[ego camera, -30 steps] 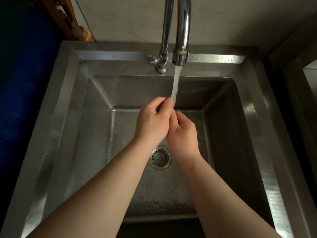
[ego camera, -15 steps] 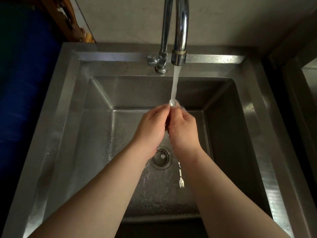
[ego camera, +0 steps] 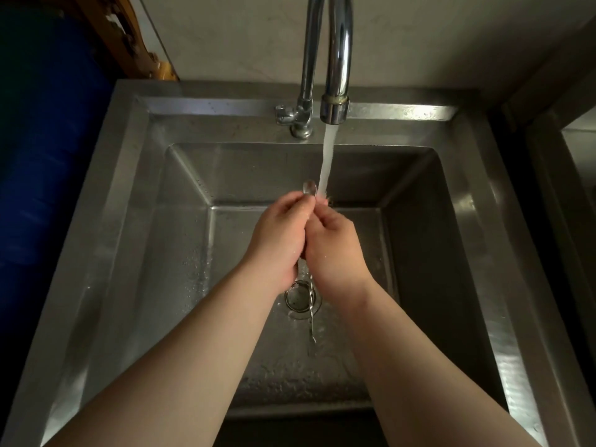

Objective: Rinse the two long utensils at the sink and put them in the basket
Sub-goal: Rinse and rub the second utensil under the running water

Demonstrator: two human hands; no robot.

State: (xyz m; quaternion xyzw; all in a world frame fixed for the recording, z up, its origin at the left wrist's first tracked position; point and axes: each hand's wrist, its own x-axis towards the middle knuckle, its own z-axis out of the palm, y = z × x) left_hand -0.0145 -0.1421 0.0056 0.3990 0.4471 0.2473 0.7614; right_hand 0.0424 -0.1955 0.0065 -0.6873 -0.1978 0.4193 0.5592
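Two hands meet over the middle of the steel sink (ego camera: 129,221), under the running tap (ego camera: 335,101). Left hand (ego camera: 277,243) and right hand (ego camera: 335,250) are both closed, pressed side by side, gripping the long utensils between them. A rounded spoon-like end (ego camera: 309,188) sticks up above the left fingertips, just beside the water stream (ego camera: 326,162), which lands on the right fingers (ego camera: 322,204). A thin metal shaft (ego camera: 311,304) hangs below the hands, across the drain (ego camera: 295,301), ending in what looks like small fork tines; view is dim there, so not certain. Sink floor wet, droplets on the left inner wall. Which hand holds which utensil cannot be told.
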